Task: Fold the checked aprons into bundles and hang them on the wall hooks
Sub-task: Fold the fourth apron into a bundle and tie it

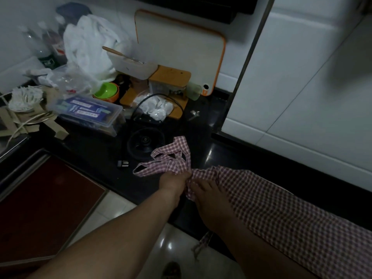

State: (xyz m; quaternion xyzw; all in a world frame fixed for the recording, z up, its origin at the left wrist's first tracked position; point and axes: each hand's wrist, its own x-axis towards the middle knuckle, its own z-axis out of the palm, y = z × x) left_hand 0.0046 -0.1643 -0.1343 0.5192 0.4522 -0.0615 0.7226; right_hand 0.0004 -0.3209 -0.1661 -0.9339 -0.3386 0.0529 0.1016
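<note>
Head view: the checked apron [261,200] runs from the centre to the lower right of the frame. Its straps [171,156] lie bunched on the black worktop [96,156]. The left hand [174,181] has its fingers clamped on the gathered cloth at centre. The right hand [208,198] is just beside it, fingers curled into the same cloth.
</note>
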